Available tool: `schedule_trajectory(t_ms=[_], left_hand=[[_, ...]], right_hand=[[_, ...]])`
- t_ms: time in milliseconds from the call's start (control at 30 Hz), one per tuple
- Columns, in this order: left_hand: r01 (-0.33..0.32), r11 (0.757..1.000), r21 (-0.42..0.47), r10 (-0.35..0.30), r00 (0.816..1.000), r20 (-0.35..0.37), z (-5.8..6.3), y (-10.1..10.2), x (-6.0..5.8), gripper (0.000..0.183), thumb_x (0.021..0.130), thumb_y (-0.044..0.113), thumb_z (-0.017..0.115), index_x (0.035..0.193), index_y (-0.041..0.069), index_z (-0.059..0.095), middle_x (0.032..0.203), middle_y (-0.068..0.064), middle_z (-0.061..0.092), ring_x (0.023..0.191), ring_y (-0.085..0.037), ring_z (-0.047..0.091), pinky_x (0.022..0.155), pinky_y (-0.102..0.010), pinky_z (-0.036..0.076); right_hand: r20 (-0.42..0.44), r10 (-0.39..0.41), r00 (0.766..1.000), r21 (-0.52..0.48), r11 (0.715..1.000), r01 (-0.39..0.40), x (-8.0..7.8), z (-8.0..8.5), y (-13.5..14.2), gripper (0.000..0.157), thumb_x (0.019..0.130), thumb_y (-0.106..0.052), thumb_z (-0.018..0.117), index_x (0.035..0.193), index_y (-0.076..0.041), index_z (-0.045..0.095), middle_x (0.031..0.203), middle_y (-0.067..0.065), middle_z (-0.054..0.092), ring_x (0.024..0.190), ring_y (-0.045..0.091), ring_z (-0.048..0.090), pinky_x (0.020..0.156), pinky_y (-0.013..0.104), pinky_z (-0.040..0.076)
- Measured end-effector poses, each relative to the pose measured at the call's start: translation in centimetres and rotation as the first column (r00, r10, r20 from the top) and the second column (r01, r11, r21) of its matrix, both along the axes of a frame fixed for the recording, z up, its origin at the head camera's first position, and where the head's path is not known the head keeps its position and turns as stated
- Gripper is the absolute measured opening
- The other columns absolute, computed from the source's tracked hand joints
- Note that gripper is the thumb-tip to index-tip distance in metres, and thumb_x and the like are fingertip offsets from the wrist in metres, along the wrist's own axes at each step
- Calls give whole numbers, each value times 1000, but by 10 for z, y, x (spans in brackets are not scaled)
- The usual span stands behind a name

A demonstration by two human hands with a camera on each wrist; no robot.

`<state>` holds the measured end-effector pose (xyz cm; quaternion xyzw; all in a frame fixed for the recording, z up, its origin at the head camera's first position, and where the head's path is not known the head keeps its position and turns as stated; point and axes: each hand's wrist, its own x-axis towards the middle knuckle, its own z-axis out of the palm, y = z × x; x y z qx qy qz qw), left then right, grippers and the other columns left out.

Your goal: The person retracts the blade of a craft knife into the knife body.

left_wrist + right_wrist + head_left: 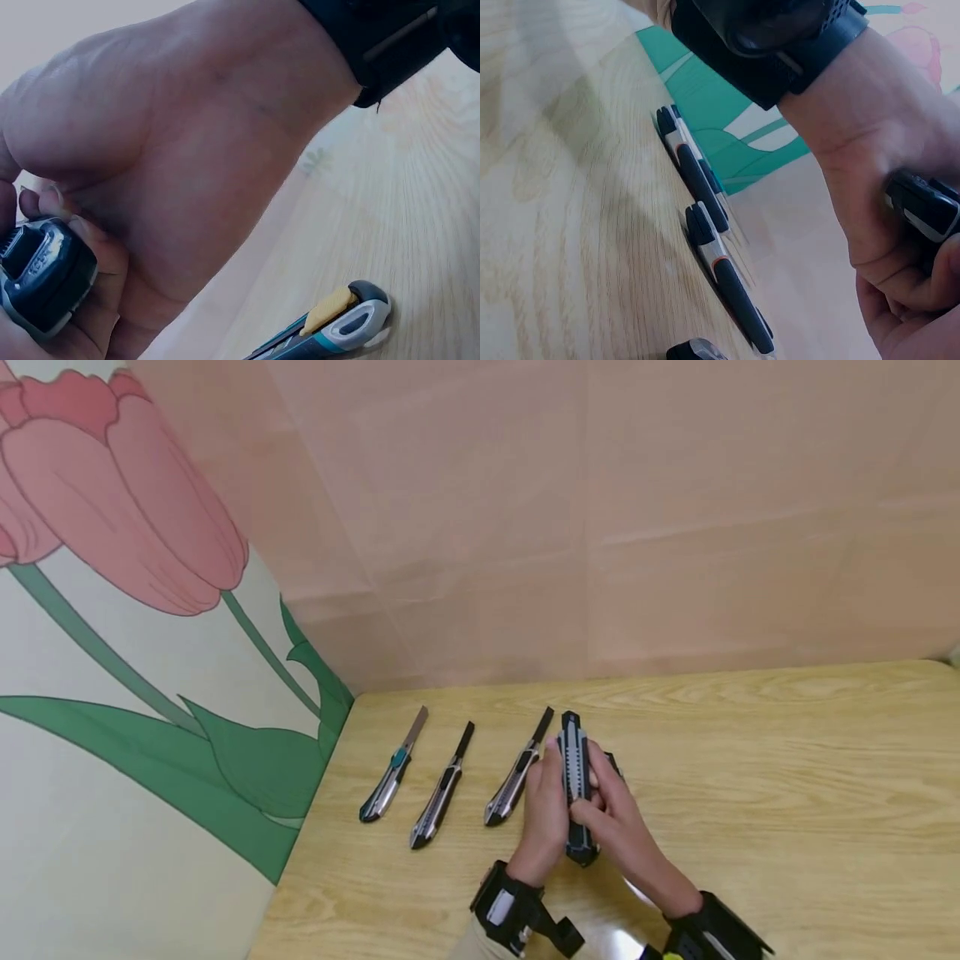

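Both hands hold one black and grey utility knife (576,768) upright in the head view, above the wooden table. My left hand (546,818) grips its left side, thumb along the body. From the right, my right hand (622,814) wraps it, with the thumb across its lower front. No blade shows past the knife's upper end. The butt of this knife (49,281) pokes out of the left palm in the left wrist view. Just left of the hands lies a silver and black utility knife (512,785) with a dark blade out.
Further left lie another dark-bladed knife (437,806) and a teal-slider knife (388,781), blades extended. A grey and teal knife (349,322) with a yellow slider rests on the table, mostly behind the right hand in the head view. A tulip-painted wall (150,510) borders the left.
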<state>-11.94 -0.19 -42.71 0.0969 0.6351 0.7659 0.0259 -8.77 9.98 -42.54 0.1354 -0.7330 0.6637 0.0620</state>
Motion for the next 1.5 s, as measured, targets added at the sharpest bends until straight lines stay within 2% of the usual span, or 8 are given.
schedule_trajectory(t_ms=[333, 567, 700, 933, 1100, 1233, 1367, 1500], left_hand=[[5, 1000, 11, -5, 1000, -16, 1, 1, 0, 68, 108, 46, 24, 82, -2, 65, 67, -2, 61, 53, -9, 57, 47, -16, 47], [38, 999, 19, -37, 998, -48, -3, -1, 0, 70, 108, 47, 21, 83, -4, 62, 69, -3, 61, 55, -10, 57, 49, -17, 49], [72, 996, 52, -70, 997, -37, -4, -2, -1, 70, 107, 50, 22, 85, -4, 60, 70, -4, 60, 56, -10, 58, 49, -18, 50], [99, 990, 98, -100, 995, 2, -2, -1, -2, 71, 107, 51, 22, 90, -6, 60, 72, -3, 59, 55, -9, 57, 46, -19, 50], [123, 989, 86, -123, 992, -4, -2, 1, -3, 74, 107, 51, 21, 90, -10, 60, 66, -5, 57, 44, -13, 54, 38, -23, 49], [136, 986, 101, -142, 988, 53, -2, 2, -2, 69, 103, 58, 26, 92, -1, 61, 60, -8, 55, 39, -17, 51, 34, -27, 48], [156, 983, 100, -161, 986, 46, -4, 4, 0, 70, 104, 56, 24, 91, 0, 63, 57, -8, 54, 38, -18, 51, 32, -35, 49], [166, 982, 94, -169, 985, 23, -5, 7, -1, 73, 104, 56, 25, 88, -3, 64, 56, -6, 55, 38, -18, 52, 32, -33, 49]], right_hand=[[-20, 34, 999, 15, 999, -33, -2, 0, 2, 82, 84, 13, 49, 153, -24, 27, 114, 12, 44, 85, 19, 46, 62, 22, 44], [-31, 108, 994, -3, 994, -108, -2, -1, 5, 83, 83, 15, 49, 152, -24, 25, 116, 15, 44, 74, 15, 46, 56, 21, 44], [-52, 101, 994, 21, 995, -100, -3, -1, 6, 83, 82, 16, 50, 151, -22, 26, 111, 14, 45, 81, 17, 47, 59, 22, 45], [-29, 41, 999, 71, 997, -39, -5, 1, 6, 72, 87, 11, 50, 150, -20, 32, 105, 13, 48, 80, 19, 48, 60, 26, 46], [-39, 9, 999, 75, 997, -6, -8, 7, 15, 39, 100, 4, 47, 136, -11, 46, 93, 14, 53, 66, 15, 51, 48, 29, 49], [-81, -32, 996, 96, 995, 40, -11, 9, 24, 25, 105, -8, 46, 129, -10, 53, 94, 11, 60, 67, 15, 55, 52, 27, 51], [-106, -113, 988, 125, 984, 126, -14, 10, 30, 22, 104, -14, 50, 123, -12, 61, 98, 6, 64, 71, 14, 59, 55, 24, 49], [-149, -208, 967, 196, 952, 235, -17, 13, 34, 19, 101, -18, 56, 116, -15, 68, 105, 0, 69, 82, 9, 63, 65, 18, 51]])
